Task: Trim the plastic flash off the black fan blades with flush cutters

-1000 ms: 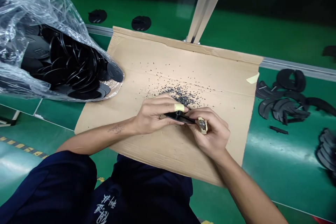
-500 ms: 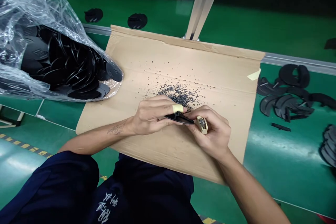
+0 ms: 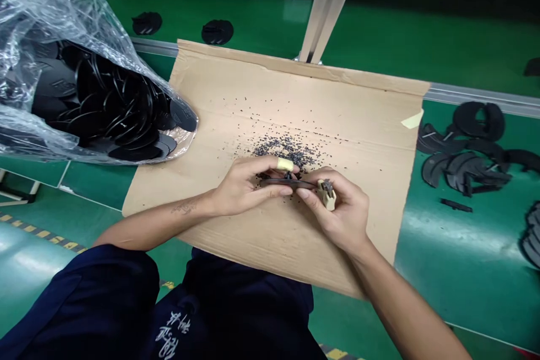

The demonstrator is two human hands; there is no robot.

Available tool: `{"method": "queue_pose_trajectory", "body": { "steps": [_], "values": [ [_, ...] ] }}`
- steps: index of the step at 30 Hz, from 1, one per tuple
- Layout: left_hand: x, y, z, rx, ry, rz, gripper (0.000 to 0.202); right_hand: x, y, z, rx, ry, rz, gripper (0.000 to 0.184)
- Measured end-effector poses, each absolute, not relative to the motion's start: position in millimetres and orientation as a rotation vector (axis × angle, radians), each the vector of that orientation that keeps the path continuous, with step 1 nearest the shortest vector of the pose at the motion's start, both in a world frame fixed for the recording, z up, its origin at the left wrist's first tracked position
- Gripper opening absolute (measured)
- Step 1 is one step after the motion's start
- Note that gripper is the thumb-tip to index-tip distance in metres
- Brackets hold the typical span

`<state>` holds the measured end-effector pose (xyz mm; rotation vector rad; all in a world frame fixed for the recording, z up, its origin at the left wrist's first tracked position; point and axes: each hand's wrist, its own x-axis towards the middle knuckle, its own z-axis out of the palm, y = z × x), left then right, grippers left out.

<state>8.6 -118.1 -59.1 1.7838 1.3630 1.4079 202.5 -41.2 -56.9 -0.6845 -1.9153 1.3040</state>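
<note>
Between the thumb and fingers of my left hand (image 3: pixel 248 183) is a thin round black plastic disc (image 3: pixel 280 182), seen nearly edge-on. A small raised black part stands on its upper side. Yellow tape wraps one finger of that hand. My right hand (image 3: pixel 343 202) is closed round a beige-handled cutter (image 3: pixel 327 196), its butt end facing me and its tip hidden at the disc's right edge. The right fingertips are close against the disc. Beyond both hands, small black plastic scraps (image 3: pixel 291 149) lie heaped on the cardboard sheet (image 3: pixel 228 79).
At the left, a clear plastic bag (image 3: pixel 63 3) lies open, full of black discs (image 3: pixel 113 101). More curved black pieces (image 3: pixel 468 149) lie on the green table (image 3: pixel 455 259) to the right. Behind the cardboard rises a metal post (image 3: pixel 331 5); two black discs (image 3: pixel 217 32) appear beyond.
My left hand has turned the disc to a flatter, more edge-on angle, and its raised part now shows on top. The cutter's butt end has tilted slightly in my right hand.
</note>
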Motion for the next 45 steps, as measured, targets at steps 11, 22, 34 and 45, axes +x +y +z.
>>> {"method": "queue_pose_trajectory", "body": {
  "steps": [11, 22, 34, 45],
  "values": [
    [0, -117, -65, 1.905, 1.361, 1.465, 0.025, 213, -21, -62, -0.566, -2.299, 0.740, 0.017],
    [1, -117, -68, 1.972, 1.287, 1.426, 0.026, 216, -23, -63, -0.525, -2.487, 0.319, 0.015],
    [4, -116, -66, 1.864, 1.353, 1.457, 0.022, 214, -26, -57, -0.801, -2.148, 1.139, 0.009],
    [0, -115, -65, 1.404, 1.098, 1.209, 0.064, 207, -29, -55, -0.537, -2.039, 1.274, 0.018]
  ]
}}
